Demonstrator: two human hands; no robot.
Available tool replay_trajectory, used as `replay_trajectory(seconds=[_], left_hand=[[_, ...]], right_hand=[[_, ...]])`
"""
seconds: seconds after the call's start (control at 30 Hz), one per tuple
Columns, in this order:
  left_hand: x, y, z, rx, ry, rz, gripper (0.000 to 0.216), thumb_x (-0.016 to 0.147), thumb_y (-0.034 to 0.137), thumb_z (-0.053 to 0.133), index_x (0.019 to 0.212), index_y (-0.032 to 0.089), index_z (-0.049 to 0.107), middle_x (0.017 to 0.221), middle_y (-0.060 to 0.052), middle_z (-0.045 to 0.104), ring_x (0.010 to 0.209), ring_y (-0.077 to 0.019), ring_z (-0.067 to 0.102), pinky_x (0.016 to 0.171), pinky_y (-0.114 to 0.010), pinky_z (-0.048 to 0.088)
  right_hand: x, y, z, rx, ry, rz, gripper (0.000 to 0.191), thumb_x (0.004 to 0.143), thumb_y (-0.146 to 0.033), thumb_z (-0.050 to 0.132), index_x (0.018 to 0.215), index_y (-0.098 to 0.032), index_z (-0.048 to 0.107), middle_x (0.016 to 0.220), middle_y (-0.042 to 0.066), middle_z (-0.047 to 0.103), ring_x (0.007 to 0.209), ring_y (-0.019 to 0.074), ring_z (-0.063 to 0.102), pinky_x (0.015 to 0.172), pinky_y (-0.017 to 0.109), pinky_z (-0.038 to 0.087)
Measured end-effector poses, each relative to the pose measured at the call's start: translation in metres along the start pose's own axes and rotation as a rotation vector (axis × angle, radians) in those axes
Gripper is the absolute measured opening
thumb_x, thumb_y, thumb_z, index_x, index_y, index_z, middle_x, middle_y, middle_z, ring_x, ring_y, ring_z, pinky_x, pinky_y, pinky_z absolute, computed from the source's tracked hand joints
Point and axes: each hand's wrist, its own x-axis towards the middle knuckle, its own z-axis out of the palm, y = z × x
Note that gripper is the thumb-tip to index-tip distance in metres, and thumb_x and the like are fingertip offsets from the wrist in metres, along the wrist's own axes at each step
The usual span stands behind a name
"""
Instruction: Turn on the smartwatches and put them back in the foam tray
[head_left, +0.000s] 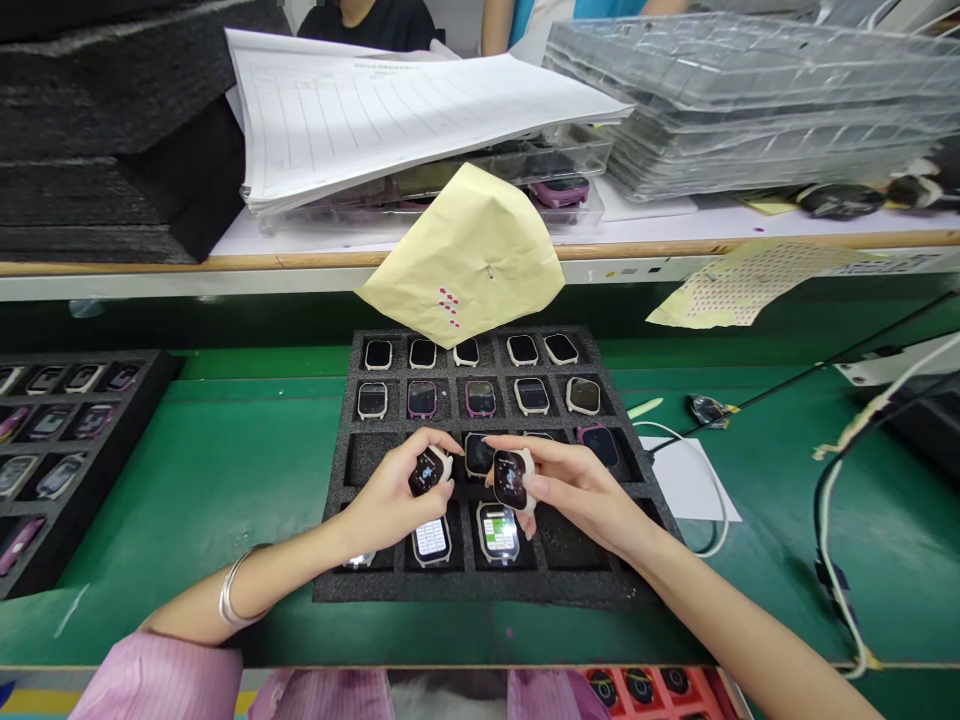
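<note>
Between the thumb and fingers of my left hand [397, 490] is a pale smartwatch case [427, 470] without a strap, its dark screen lit with small marks. My right hand [570, 485] grips a second strapless smartwatch [511, 478], tilted, with a similar lit screen. Both hands hover over a black foam tray [367, 450] with square compartments. In its front row lie two watches with bright screens, a white list on one [431, 539] and green and white blocks on the other [498, 531]. Several dark-screened watches [480, 398] fill the back rows; my hands partly cover the third row.
At left lies another foam tray [150, 400] of watches. A shelf [300, 262] ahead bears papers [390, 110], clear plastic trays [750, 90] and black foam [90, 150]. A yellow paper [469, 260] hangs over the tray's back edge. Cables [825, 520] run along the right. Two people are beyond the shelf.
</note>
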Motion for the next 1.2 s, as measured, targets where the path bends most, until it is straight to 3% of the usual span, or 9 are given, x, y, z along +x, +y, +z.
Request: replay_trajectory(seconds=[0.8,1.2], left_hand=[[-0.0009,-0.0010,0.0000,-0.117,0.015,-0.008,0.025,0.083,0.013,0.056,0.107,0.020,0.051,0.074,0.005,0.044,0.059,-0.0097,0.041,0.058,-0.022,0.036],[0.0005,-0.0001,-0.0006,-0.008,0.042,-0.009,0.023,0.080,0.014,0.057,0.102,0.020,0.053,0.074,0.004,0.048,0.066,-0.0124,0.047,0.063,-0.024,0.038]], right_hand=[[-0.0020,-0.0043,-0.0016,0.011,-0.019,-0.013,0.042,0.085,-0.033,0.072,0.122,-0.014,0.065,0.072,0.004,0.068,0.056,0.0172,0.068,0.053,0.027,0.058],[-0.0016,-0.0065,-0.0013,0.049,-0.016,-0.011,0.042,0.084,-0.031,0.073,0.122,-0.014,0.065,0.072,0.004,0.068,0.058,0.0171,0.067,0.054,0.028,0.060]])
